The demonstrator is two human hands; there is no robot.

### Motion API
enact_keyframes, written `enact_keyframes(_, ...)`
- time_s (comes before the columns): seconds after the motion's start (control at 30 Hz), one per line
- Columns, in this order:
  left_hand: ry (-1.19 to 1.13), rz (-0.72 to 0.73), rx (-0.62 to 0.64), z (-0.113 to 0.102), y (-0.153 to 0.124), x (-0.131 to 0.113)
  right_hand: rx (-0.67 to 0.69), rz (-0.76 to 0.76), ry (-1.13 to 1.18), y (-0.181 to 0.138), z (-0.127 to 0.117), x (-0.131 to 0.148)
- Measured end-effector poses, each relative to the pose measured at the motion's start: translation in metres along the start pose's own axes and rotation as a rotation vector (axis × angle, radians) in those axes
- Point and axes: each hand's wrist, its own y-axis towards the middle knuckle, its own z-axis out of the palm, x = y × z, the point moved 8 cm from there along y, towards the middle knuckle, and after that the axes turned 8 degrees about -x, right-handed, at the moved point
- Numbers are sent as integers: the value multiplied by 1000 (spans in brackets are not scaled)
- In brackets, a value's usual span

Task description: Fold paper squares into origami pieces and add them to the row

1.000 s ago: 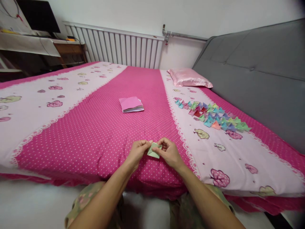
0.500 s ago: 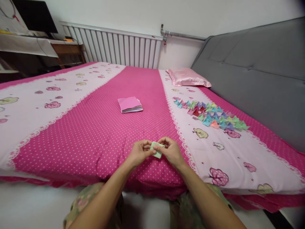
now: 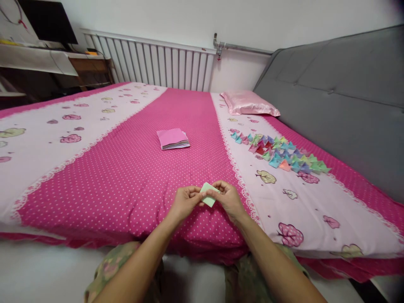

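Note:
A small folded light green paper (image 3: 208, 196) is pinched between both my hands just above the near edge of the pink dotted bedspread (image 3: 132, 176). My left hand (image 3: 184, 203) grips its left side with closed fingers. My right hand (image 3: 227, 198) holds the right side, fingers curled over the top. A stack of pink paper sheets (image 3: 173, 138) lies further back in the middle of the bed. Several folded paper shapes (image 3: 279, 153) in green, blue, pink and red lie in rows to the right.
A pink satin pillow (image 3: 249, 103) rests at the far right by the grey padded headboard (image 3: 341, 97). A white radiator (image 3: 151, 63) runs along the far wall. A desk with a dark monitor (image 3: 47, 21) stands at the far left. My knees show below the bed edge.
The green paper has been turned between my fingers and now shows a flatter face; my hands stay in the same spot over the bed's near edge.

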Motion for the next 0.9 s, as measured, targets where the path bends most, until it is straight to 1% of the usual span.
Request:
enact_keyframes(0.17, -18, 33, -22, -6, 4, -3, 55, 22, 36, 1, 1, 0)
enact_keyframes(0.43, 11, 96, -31, -9, 6, -6, 4, -43, -31, 4, -6, 3)
enact_keyframes(0.73, 83, 170, 24, -2, 2, -15, -6, -97, -36, 3, -7, 10)
enact_keyframes(0.8, 108, 181, 38, -2, 2, -15, 12, -83, -24, 2, -5, 9)
enact_keyframes(0.9, 169, 191, 70, 1, 0, -13, 82, -58, -36, 0, 1, 6)
